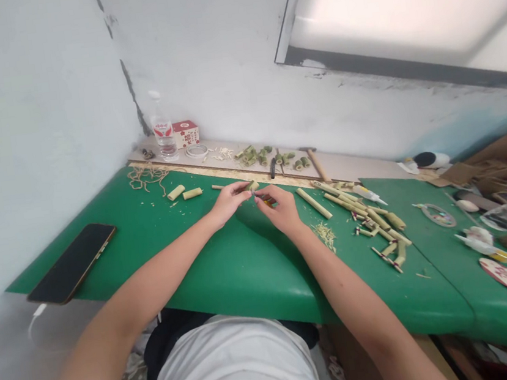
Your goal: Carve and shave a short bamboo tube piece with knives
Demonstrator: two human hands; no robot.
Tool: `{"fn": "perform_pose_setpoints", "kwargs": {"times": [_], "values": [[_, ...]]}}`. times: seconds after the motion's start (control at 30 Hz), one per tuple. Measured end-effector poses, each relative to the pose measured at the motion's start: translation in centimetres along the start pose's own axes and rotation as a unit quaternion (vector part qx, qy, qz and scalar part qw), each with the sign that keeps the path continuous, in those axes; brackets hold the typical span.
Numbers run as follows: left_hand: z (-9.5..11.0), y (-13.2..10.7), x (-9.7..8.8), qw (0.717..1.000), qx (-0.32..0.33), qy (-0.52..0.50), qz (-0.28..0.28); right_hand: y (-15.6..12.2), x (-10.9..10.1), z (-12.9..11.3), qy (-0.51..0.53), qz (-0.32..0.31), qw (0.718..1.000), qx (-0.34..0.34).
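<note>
White shirt cloth fills the bottom, nearest the camera, with a bare forearm reaching forward on either side of it over a green mat. Both hands meet near the far edge of the mat, almost touching. Between the thumb and fingers of the left hand a short bamboo piece is gripped, its end pointing toward the right hand. That right hand is curled closed around a small tool with a touch of yellow; the fingers hide most of it, so its kind cannot be told. Left of the hands lie two cut bamboo tubes, with tangled twine behind them and a dark phone nearer the mat's left edge. Just right of the right hand lies a bamboo stick, with a heap of shavings below it and a looser pile of bamboo lengths beyond. Along the wall stand a water bottle and a red-and-white box; a hammer lies farther right.
</note>
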State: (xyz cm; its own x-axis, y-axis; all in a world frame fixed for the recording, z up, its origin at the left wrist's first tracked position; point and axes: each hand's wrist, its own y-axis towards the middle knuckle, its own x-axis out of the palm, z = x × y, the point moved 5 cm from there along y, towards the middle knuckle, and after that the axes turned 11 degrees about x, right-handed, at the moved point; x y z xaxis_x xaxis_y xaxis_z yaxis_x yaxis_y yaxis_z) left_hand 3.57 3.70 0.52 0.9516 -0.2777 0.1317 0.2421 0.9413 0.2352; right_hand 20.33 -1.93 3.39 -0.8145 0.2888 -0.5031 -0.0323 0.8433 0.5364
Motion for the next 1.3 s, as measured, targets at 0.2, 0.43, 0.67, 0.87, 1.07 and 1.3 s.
{"fn": "perform_pose_setpoints", "kwargs": {"times": [0.2,0.43,0.67,0.87,1.07,1.3], "values": [[0.1,0.0,0.0,1.000,0.011,0.016,-0.005,0.0,0.0,-0.3,0.003,-0.011,1.000,-0.007],[0.7,0.2,0.1,0.998,0.056,0.032,-0.012,0.0,0.0,-0.6,0.005,-0.011,1.000,-0.010],[1.2,0.2,0.0,0.995,0.080,0.057,-0.022,0.4,-0.3,0.5,0.001,0.032,0.999,0.026],[1.4,-0.4,0.7,0.996,0.062,0.057,-0.026,1.5,-3.3,3.8,-0.015,0.113,0.989,0.098],[0.6,-0.1,0.3,0.999,0.015,0.032,-0.003,0.9,-2.0,2.6,-0.007,0.069,0.995,0.076],[0.0,0.3,-0.3,1.000,0.000,0.016,0.015,-0.2,0.3,-0.5,0.002,0.004,1.000,0.011]]}}
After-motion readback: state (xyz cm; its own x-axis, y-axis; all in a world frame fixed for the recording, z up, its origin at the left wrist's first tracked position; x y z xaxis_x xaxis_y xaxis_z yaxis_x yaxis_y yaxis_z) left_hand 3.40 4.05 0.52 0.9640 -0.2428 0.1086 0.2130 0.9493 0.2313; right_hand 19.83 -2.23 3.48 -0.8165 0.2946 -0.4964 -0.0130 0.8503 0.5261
